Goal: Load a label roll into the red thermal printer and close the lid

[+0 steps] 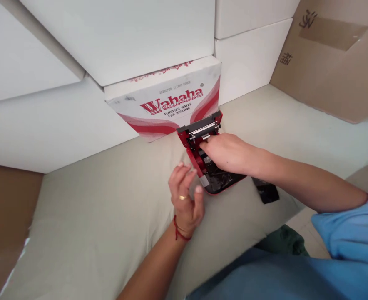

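Note:
A small red and black printer-like device (202,164) lies on a pale grey-green surface (103,200) with its lid (199,127) raised, showing a metal roller. My right hand (230,152) rests inside the opened device, fingers curled down into the compartment; what they touch is hidden. My left hand (185,196) hovers just left of the device, fingers apart and loosely curved, holding nothing. It wears a gold ring and a red thread bracelet.
A white "Wahaha" water carton (168,100) stands right behind the device. White boxes (118,37) are stacked around it, brown cardboard (336,62) at far right. A small black part (267,191) lies under my right forearm.

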Tool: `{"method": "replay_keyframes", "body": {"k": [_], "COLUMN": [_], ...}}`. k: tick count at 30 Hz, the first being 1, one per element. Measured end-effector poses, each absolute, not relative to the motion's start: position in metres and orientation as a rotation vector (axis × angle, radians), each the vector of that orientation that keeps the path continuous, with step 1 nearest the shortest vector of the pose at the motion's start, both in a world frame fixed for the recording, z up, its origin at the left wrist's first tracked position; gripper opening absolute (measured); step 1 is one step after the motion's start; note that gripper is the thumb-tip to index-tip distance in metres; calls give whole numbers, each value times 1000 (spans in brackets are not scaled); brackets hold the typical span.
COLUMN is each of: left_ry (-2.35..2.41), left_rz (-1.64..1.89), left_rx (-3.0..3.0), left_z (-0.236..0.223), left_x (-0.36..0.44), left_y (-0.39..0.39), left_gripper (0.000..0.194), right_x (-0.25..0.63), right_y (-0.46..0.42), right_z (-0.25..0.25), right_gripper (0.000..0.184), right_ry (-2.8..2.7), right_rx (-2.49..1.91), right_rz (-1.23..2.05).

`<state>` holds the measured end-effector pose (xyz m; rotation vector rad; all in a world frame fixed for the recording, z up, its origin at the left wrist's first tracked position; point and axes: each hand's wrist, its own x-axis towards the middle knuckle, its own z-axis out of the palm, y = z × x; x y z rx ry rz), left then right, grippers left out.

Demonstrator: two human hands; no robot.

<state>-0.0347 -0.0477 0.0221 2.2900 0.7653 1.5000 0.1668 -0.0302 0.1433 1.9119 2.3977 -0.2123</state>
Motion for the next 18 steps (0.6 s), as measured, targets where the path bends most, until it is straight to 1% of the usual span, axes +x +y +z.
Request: {"method": "replay_keyframes", "body": {"k": [3, 12, 15, 18], "left_ry": [564, 471, 432, 447], "left_rz": [1400, 1303, 1275, 1266], "left_rx": [2488, 2710, 2788, 2825], "left_z": [28, 40, 45, 49], "left_x": [-31, -22, -20, -19], "left_y": [-58, -68, -70, -72], "left_gripper": [40, 37, 34, 34], "right_x": [170, 172, 180, 195], "right_y": [-28, -16, -24, -44], "right_z": [136, 127, 129, 139], "right_gripper": [27, 29, 24, 17], "right_ry": [2409, 2473, 2571, 2833], "right_rx": [1879, 1889, 1884, 1795], "right_rz": [-242, -421, -435, -620]}}
